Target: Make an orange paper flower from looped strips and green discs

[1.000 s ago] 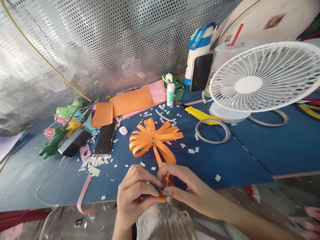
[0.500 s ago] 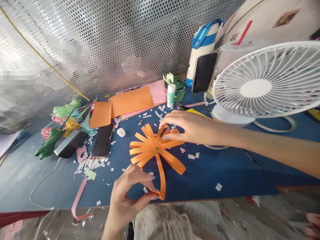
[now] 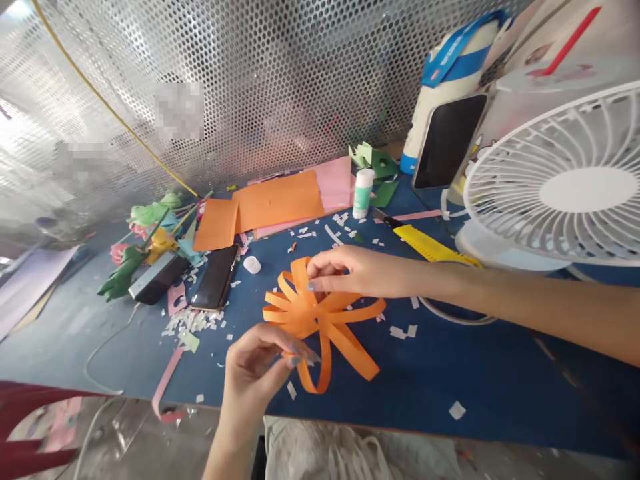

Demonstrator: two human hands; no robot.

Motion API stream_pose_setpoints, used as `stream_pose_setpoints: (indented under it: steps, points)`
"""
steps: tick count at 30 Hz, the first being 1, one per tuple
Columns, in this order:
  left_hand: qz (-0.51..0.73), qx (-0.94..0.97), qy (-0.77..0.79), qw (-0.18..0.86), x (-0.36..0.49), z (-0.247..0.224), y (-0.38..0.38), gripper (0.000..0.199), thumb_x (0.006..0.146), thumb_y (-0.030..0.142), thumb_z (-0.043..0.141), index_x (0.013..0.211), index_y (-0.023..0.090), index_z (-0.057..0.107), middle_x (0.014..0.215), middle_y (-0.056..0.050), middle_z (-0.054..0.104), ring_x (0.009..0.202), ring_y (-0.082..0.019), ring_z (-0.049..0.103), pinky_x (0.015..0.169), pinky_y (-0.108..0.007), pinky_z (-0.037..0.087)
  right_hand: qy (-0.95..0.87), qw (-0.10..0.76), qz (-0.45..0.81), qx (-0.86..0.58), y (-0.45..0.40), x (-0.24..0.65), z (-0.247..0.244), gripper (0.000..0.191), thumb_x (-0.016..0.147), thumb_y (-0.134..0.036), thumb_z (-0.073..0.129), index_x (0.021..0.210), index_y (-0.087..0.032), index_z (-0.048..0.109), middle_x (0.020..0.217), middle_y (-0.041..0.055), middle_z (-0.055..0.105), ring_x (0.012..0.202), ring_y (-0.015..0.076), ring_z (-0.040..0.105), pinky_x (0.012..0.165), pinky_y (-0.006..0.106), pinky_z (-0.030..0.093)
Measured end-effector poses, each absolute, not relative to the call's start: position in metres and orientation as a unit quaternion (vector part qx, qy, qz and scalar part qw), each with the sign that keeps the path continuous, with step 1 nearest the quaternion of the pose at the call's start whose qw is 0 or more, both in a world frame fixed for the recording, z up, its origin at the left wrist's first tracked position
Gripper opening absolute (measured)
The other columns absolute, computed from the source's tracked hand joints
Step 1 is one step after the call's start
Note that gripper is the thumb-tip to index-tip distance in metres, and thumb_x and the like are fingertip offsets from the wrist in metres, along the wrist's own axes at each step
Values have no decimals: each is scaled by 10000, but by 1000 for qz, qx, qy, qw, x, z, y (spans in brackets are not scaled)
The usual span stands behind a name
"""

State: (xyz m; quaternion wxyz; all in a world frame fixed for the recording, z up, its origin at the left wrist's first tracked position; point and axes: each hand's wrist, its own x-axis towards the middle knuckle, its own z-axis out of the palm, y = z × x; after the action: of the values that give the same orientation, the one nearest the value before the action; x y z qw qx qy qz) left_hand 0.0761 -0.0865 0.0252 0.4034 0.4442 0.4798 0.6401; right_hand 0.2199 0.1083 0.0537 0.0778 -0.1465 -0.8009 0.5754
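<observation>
An orange paper flower made of many looped strips lies on the blue table. My left hand, at its near left side, pinches the free end of one orange paper strip. That strip bends round in an open loop toward the flower. From the right, my right hand reaches over the far side of the flower, thumb and fingers closed on its orange loops. Exactly what sits between those right fingertips is partly hidden.
Beyond the flower stand a glue stick and orange paper sheets. A yellow utility knife lies near my right forearm, by a white fan. Left are a phone, the glue cap, paper flowers and scattered scraps.
My left hand has brought the strip's end up and inward, curling the strip into a loop. My right hand stays at the flower's far side. The whole view has shifted somewhat.
</observation>
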Motion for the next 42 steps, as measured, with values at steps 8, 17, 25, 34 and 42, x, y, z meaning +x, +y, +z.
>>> stream_pose_setpoints:
  steps: [8, 17, 25, 34, 42]
  points:
    - [663, 431, 524, 317, 93, 32, -82, 306, 865, 277, 707, 1171, 253, 694, 754, 13, 569, 579, -89, 574, 529, -206, 514, -764, -14, 635, -113, 107, 229, 40, 294, 719, -397, 786, 890, -165, 728, 846, 26, 735, 764, 150, 656, 655, 235, 470]
    - [558, 512, 644, 107, 90, 32, -89, 562, 896, 141, 597, 1428, 268, 468, 773, 15, 635, 754, -136, 635, 756, -264, 553, -709, 125, 686, -105, 97, 219, 31, 305, 750, -330, 703, 1003, -162, 677, 951, 46, 739, 843, 169, 694, 775, 279, 537]
    - [500, 536, 677, 66, 93, 33, -83, 566, 920, 169, 551, 1459, 262, 404, 731, 34, 589, 642, -120, 534, 686, -262, 483, -698, 139, 691, -127, 81, 221, 32, 257, 770, -307, 669, 975, -160, 619, 918, 52, 722, 856, 190, 698, 775, 316, 555]
    - [503, 518, 682, 117, 93, 32, -81, 664, 903, 163, 559, 1514, 267, 322, 747, 32, 555, 660, -121, 514, 682, -248, 475, -680, 143, 713, -92, 80, 222, 35, 241, 801, -282, 658, 1004, -163, 609, 975, 48, 725, 950, 184, 699, 841, 301, 548]
    - [499, 516, 682, 136, 90, 31, -81, 714, 869, 140, 591, 1514, 274, 316, 721, 52, 544, 623, -117, 490, 686, -249, 463, -683, 143, 710, -101, 78, 223, 34, 227, 805, -268, 662, 997, -162, 605, 975, 53, 724, 947, 192, 702, 841, 315, 553]
